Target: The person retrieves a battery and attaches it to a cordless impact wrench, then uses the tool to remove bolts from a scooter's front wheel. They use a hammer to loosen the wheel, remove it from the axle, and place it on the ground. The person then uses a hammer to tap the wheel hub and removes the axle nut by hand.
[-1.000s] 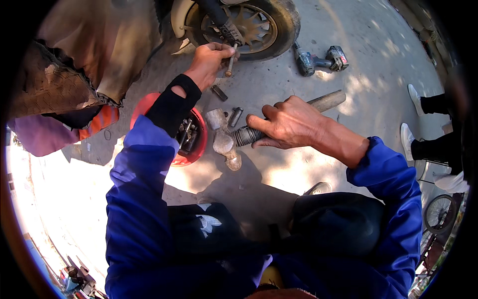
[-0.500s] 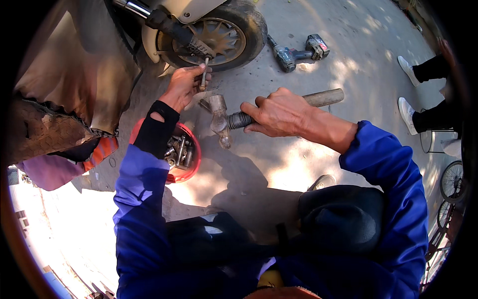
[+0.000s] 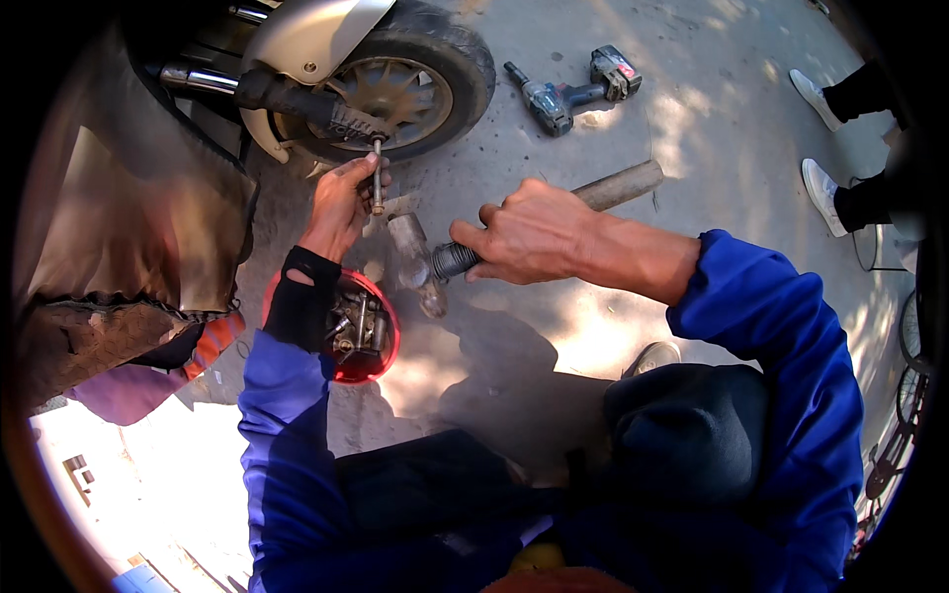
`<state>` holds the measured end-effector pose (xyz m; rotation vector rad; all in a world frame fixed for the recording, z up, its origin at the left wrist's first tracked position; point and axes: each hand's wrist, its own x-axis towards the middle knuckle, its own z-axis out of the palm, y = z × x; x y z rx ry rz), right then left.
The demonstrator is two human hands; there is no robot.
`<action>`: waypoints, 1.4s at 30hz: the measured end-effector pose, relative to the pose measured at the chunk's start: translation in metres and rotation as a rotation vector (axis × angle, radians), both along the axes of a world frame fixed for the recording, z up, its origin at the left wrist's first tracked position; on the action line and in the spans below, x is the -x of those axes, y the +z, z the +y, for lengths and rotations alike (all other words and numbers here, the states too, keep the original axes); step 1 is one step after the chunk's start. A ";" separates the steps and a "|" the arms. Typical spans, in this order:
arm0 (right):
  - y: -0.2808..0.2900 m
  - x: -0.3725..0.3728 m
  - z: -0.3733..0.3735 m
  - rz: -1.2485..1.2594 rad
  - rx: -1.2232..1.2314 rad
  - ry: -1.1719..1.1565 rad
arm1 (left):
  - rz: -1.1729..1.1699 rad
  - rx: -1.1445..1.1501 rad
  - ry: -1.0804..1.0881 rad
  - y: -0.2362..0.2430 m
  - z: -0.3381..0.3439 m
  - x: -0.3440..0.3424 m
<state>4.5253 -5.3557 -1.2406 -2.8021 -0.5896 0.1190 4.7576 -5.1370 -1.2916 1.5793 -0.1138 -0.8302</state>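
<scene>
My left hand is closed in a pinch round a slim metal rod, whose far end meets the hub area at the foot of the fork leg. Behind it is the scooter's front wheel, with a dark tyre and spoked rim. My right hand is wrapped round the handle of a hammer. The handle is pale wood with dark ribbed wrapping near the head. A small gap parts the hammer head from the rod's near end. A black wrist band covers my left wrist.
A red bowl of metal sockets and parts sits beside my left forearm. Beyond my right hand lies a cordless impact wrench on the concrete. A person's white shoes are at the right; a brown cover hangs at the left.
My view has shifted, so the wheel and tools appear further left. The rod now points more straight toward me. Both hands keep their grips, and the hammer head remains near the rod.
</scene>
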 end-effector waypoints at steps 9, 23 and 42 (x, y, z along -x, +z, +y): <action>-0.021 -0.001 -0.014 0.074 -0.051 -0.038 | 0.265 0.276 0.070 -0.028 0.019 -0.029; -0.015 0.017 -0.018 0.051 -0.049 -0.118 | -0.009 0.029 0.402 -0.087 0.001 -0.066; 0.011 0.033 0.008 0.061 -0.038 -0.163 | 0.142 0.433 0.460 -0.160 -0.020 -0.090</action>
